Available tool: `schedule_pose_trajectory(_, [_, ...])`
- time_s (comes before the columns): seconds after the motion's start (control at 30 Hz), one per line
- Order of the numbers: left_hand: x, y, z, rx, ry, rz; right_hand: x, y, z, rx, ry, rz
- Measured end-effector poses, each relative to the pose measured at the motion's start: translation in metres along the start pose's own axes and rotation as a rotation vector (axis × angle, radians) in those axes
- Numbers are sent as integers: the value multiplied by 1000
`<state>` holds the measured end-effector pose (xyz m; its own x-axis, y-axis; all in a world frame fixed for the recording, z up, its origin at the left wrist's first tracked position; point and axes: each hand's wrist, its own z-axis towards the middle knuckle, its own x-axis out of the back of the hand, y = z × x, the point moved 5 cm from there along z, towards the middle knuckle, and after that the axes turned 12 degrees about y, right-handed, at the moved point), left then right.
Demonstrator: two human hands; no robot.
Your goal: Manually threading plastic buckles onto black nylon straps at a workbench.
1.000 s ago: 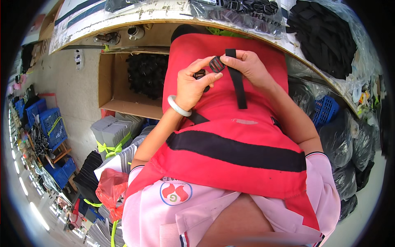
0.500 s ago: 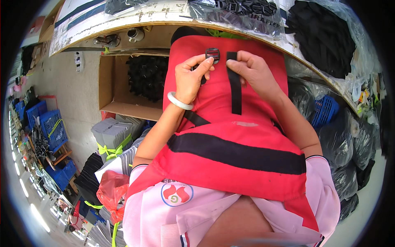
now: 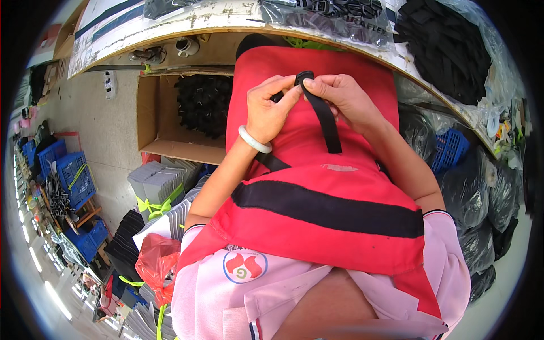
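- The small black plastic buckle [image 3: 300, 79] is between the fingertips of both hands, above the far part of the lap; half a second ago it stands clear of the strap, fully visible.
- The flat black webbing strap [image 3: 326, 122] now meets the buckle, its upper end lying over it, where earlier a gap separates them; whether it passes through the slots cannot be told. Its free end hangs down toward the near side.
- The left hand [image 3: 268, 109] pinches the buckle between thumb and forefinger, as before, and a second small black piece [image 3: 277, 97] shows partly among its fingers.
- The right hand [image 3: 348, 101] grips the strap between thumb and fingers, and now sits closer to the left hand.
- Counted at the hands: one strap, one buckle, one second black piece, and one pale round bangle [image 3: 254, 140] on the left wrist.
- Beneath them is one red cloth apron [image 3: 300, 133] with one wide black band [image 3: 328, 207] across its near part.
- To the left stands one open brown cardboard box [image 3: 148, 107], holding a heap of black pieces [image 3: 205, 105] too many to count.
- Left and nearer are one red plastic bag [image 3: 156, 263] and, farther left, at least three blue plastic baskets [image 3: 76, 175].
- At the far side, one worn white table [image 3: 221, 17] bears one clear bag of black buckles [image 3: 340, 28], uncountable, and to the right one heap of black strips [image 3: 442, 54].
- Below the table's right end sits one blue basket [image 3: 449, 152].
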<state>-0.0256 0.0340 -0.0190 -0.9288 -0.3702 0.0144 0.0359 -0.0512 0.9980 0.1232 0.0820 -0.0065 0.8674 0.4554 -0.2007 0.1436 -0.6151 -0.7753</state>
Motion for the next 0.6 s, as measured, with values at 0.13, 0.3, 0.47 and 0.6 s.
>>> schedule_pose_trajectory(0.13, [1,0,-1,-160,6,110,6,2,8,133,160,-4])
schedule_pose_trajectory(0.3, [1,-2,-1,-241,-85,180,17,20,20,61,79,154])
schedule_pose_trajectory(0.47, [-1,-22,-6,755,-32,-606,12,6,14,168,75,95])
schedule_pose_trajectory(0.6, [-9,-39,-8,804,-58,-533,13,-2,7,762,266,-370])
